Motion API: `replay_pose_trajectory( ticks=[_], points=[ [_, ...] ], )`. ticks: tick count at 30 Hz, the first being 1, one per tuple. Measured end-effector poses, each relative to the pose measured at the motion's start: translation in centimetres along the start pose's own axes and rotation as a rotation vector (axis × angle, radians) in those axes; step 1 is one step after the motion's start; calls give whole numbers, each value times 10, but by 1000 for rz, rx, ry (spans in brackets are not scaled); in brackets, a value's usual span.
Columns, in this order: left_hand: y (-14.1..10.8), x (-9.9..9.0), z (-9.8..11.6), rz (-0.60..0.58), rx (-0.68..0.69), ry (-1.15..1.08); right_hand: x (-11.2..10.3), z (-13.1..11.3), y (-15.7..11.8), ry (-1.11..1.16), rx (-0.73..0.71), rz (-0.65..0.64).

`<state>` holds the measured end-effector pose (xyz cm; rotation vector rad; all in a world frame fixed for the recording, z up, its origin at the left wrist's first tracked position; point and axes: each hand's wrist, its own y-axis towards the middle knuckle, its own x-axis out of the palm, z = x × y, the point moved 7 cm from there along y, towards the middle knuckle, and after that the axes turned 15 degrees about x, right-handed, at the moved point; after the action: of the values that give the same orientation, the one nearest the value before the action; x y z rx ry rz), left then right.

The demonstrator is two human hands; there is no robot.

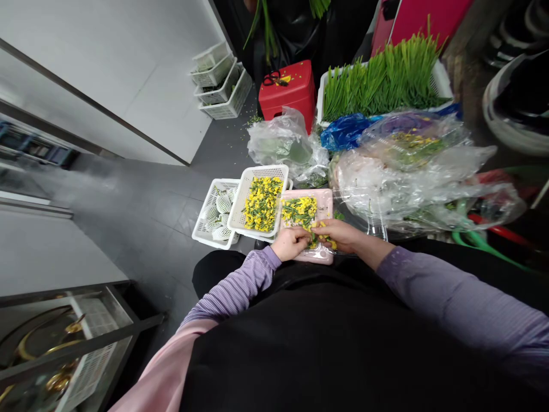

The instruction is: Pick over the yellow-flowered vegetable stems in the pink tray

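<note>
My right hand (341, 233) is closed around a few yellow-flowered green sprigs (319, 226), above a pink tray (325, 200). My left hand (289, 244) meets it from the left, fingers pinched together at the sprigs; what lies between those fingertips is too small to make out. Cut yellow flowers with green stems (300, 209) lie on the far part of the tray. Just left of it, a white perforated basket (281, 171) holds a heap of similar yellow flowers (262, 203). A clear plastic lid (364, 197) spreads out to the tray's right.
Lower left, another white basket (201, 226) contains net-wrapped items. Plastic bags (278, 137) lie ahead, near a red box (283, 100) with scissors (274, 78) on top. Green stalks (381, 80) fill a white crate. A person in dark clothing (295, 34) is opposite. Stacked baskets (223, 86) stand by the wall.
</note>
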<state>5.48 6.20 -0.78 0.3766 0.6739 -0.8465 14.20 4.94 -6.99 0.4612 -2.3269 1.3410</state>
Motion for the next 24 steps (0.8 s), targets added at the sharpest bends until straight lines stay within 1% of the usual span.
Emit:
replay_pose_trajectory(
  ticks=[2, 3, 5, 6, 7, 8, 10, 11, 13, 15, 18, 21, 23, 24],
  points=[
    [-2, 7, -10, -36, -65, 5, 3, 5, 1, -47, 27, -20],
    [-4, 11, -21, -69, -138, 24, 1, 6, 2, -52, 40, 0],
    [-10, 17, -50, -150, -329, 114, -9, 2, 2, -2, 42, 84],
    [-12, 18, -65, -171, -417, 184, -15, -3, 1, 51, 35, 126],
    [-13, 17, -78, -170, -473, 263, -21, -8, 0, 115, 25, 150],
    [-10, 17, -88, -155, -492, 338, -25, -14, -1, 185, 14, 156],
    [2, 20, -99, -134, -441, 440, -32, -26, -4, 315, -15, 136],
    [10, 24, -101, -148, -404, 465, -33, -32, -6, 364, -42, 122],
    [25, 38, -103, -219, -375, 504, -34, -42, -10, 408, -119, 92],
    [36, 49, -105, -280, -407, 554, -31, -47, -13, 396, -187, 64],
    [43, 55, -109, -299, -487, 602, -26, -46, -14, 365, -211, 33],
    [38, 55, -116, -273, -542, 545, -27, -44, -12, 358, -191, 47],
    [34, 50, -119, -202, -528, 470, -29, -44, -11, 337, -188, 62],
    [31, 45, -119, -142, -507, 422, -29, -44, -11, 320, -184, 69]
  ],
)
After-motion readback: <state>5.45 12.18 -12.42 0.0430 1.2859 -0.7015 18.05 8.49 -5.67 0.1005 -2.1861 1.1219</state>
